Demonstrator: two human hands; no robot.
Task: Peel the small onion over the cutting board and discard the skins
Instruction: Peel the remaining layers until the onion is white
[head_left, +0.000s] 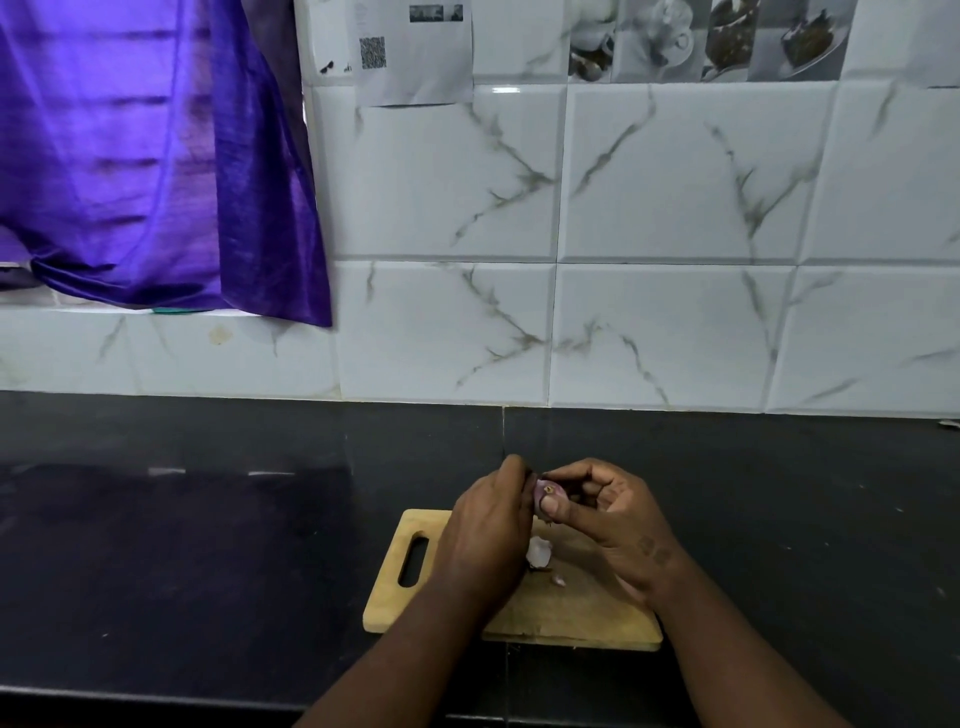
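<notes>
A small purple onion (546, 490) is held above the far edge of the wooden cutting board (582, 613). My right hand (615, 525) pinches it between thumb and fingers. My left hand (485, 535) closes on its left side, fingertips hidden behind the onion. A pale piece of skin (537, 553) lies on the board beneath the hands, with a smaller pinkish scrap (558, 581) beside it. The board has a slot handle (413, 561) at its left end.
The board rests on a black countertop (208, 545) that runs to a white marble-tiled wall (675, 322). A purple cloth (156, 156) hangs at the upper left. Printed papers (415, 47) are stuck to the tiles.
</notes>
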